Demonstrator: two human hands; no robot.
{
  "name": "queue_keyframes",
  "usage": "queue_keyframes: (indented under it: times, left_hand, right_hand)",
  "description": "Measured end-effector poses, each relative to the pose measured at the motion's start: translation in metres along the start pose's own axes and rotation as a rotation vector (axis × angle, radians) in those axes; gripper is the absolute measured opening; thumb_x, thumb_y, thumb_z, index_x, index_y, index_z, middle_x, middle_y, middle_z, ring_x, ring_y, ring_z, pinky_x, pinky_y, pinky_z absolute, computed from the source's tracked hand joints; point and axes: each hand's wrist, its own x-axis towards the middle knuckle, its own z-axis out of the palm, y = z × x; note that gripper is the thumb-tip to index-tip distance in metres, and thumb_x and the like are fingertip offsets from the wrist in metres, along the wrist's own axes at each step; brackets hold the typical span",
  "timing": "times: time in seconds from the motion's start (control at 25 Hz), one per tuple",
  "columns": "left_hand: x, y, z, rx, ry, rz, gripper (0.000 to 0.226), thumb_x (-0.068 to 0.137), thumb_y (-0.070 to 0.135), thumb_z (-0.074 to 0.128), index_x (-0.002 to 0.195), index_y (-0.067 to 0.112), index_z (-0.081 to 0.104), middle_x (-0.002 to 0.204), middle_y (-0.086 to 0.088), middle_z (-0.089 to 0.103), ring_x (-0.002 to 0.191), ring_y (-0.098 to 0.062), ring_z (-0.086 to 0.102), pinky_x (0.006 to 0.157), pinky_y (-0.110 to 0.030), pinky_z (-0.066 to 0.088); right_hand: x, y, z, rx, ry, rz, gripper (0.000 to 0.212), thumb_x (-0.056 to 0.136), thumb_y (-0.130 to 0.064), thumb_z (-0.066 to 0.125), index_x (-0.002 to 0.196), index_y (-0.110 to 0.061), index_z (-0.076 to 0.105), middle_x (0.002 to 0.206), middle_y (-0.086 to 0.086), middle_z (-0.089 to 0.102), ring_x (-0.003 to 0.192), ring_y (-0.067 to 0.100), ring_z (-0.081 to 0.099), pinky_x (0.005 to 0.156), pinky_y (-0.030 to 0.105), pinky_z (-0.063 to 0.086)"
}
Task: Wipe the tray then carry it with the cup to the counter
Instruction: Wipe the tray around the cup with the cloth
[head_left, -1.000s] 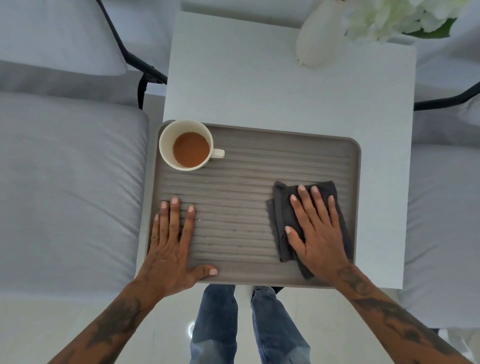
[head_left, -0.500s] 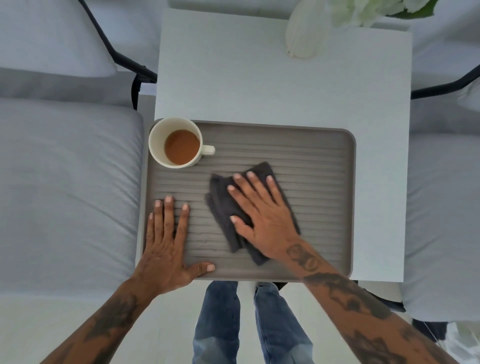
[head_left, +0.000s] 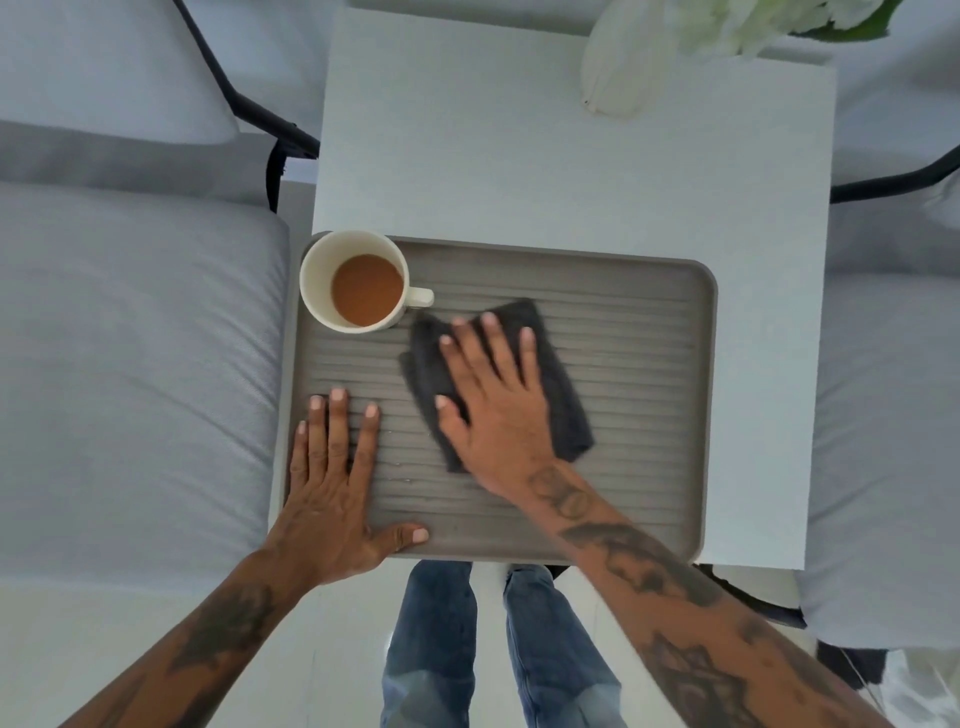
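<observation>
- Right hand (head_left: 496, 410) grip: flat and spread, fingers splayed, palm pressing a folded dark grey cloth (head_left: 563, 410) onto the tray; nothing is pinched, the cloth is held by downward pressure only.
- Left hand (head_left: 332, 483) grip: also wide and flat, holding nothing; it lies on the tray's near-left part with the thumb along the near rim, which I judge is bracing the tray.
- Grey rectangular ribbed tray (head_left: 649, 364) sits on the near part of the white square bench (head_left: 519, 156), its left edge at the bench's left edge.
- Cream ceramic cup of brown drink (head_left: 358, 283) stands upright in the tray's far-left corner, handle pointing right. The cloth's far-left corner is just beside the handle; contact cannot be told.
- Step in hand, as judged: wiping, not yet carrying.
- To do it well: run strokes along the ribs so the cloth gets into the grooves; keep the palm weight even.
- Risk: a stroke toward the far left could nudge the handle and slop the drink. Turn short of it, or lift the cup to wipe beneath.
- Keep the left hand down; its own patch remains to be wiped.
- Outward: a white vase of pale flowers (head_left: 621, 62) at the bench's far side, grey cushioned seats (head_left: 130, 364) on both sides.
</observation>
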Motion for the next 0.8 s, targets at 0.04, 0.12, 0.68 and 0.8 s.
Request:
queue_keyframes:
  times: [0.04,0.12,0.68,0.8]
  left_hand:
    - [0.0,0.0,0.0,0.001,-0.008,-0.003,0.136,0.065,0.099,0.031,0.159,0.006,0.0,0.165,-0.025,-0.014,0.153,-0.042,-0.013,0.123,-0.051,-0.006]
    - [0.0,0.001,-0.002,0.001,-0.016,-0.006,0.135,0.066,0.099,0.031,0.159,0.006,0.001,0.165,-0.025,-0.014,0.153,-0.042,-0.012,0.123,-0.049,-0.009]
    - [0.001,0.0,0.001,0.01,0.013,0.003,0.135,0.066,0.098,0.033,0.159,0.005,0.004,0.165,-0.026,-0.009,0.153,-0.042,-0.01,0.123,-0.051,-0.005]
    - [0.001,0.001,-0.001,0.016,0.012,0.001,0.134,0.066,0.098,0.032,0.159,0.004,0.006,0.165,-0.027,-0.008,0.153,-0.043,-0.009,0.124,-0.05,-0.006]
  right_hand:
    - [0.004,-0.006,0.002,0.011,-0.002,-0.025,0.06,0.098,-0.04,0.045,0.152,-0.014,0.038,0.163,0.005,0.032,0.154,0.03,0.02,0.125,0.057,0.009]
    - [0.001,0.011,-0.002,-0.02,0.008,-0.07,0.06,0.099,-0.042,0.047,0.152,-0.016,0.039,0.163,0.003,0.033,0.153,0.027,0.022,0.125,0.055,0.013]
    - [0.016,0.001,0.004,-0.037,0.077,0.166,0.064,0.098,-0.04,0.042,0.155,-0.013,0.032,0.165,0.009,0.025,0.154,0.032,0.017,0.124,0.059,0.011]
    - [0.016,0.021,-0.003,-0.037,0.052,0.008,0.06,0.1,-0.038,0.043,0.154,-0.015,0.034,0.165,0.006,0.027,0.154,0.03,0.019,0.124,0.057,0.015]
